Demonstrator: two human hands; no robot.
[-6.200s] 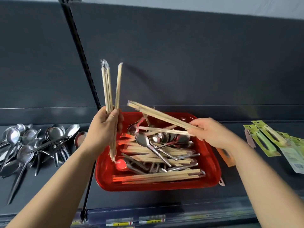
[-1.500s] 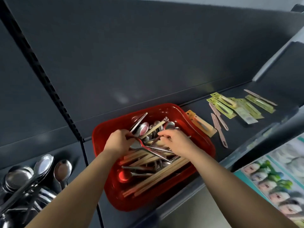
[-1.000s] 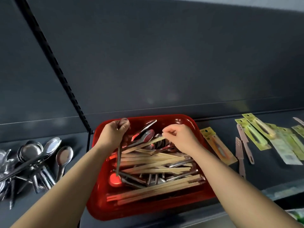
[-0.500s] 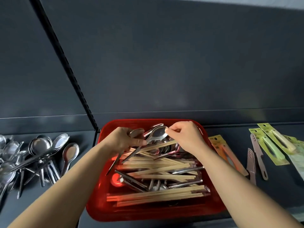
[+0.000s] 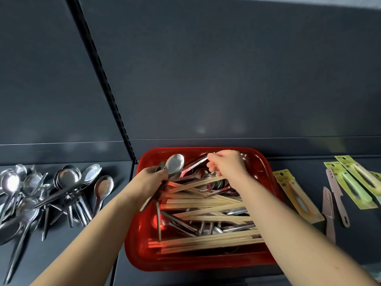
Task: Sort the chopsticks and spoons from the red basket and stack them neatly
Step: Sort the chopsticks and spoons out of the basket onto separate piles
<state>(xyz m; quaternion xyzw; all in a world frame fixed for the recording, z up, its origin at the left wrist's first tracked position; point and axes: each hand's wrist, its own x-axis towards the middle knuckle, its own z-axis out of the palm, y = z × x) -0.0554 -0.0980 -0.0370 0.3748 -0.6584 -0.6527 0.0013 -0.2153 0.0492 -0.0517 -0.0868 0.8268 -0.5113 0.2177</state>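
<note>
Fingers (image 5: 160, 174), L hand (image 5: 147, 181) + R hand (image 5: 226, 165), on spoons (image 5: 175, 165) nr basket (image 5: 262, 168) rim

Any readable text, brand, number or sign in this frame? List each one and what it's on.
Nothing here is legible.
Orange-yellow card pack: dark print at its top end, too blurred to read.
Green card packs: round dark mark and small print at the top ends, too blurred to read.
Red basket, spoons, chopsticks: no marking shows.
</note>
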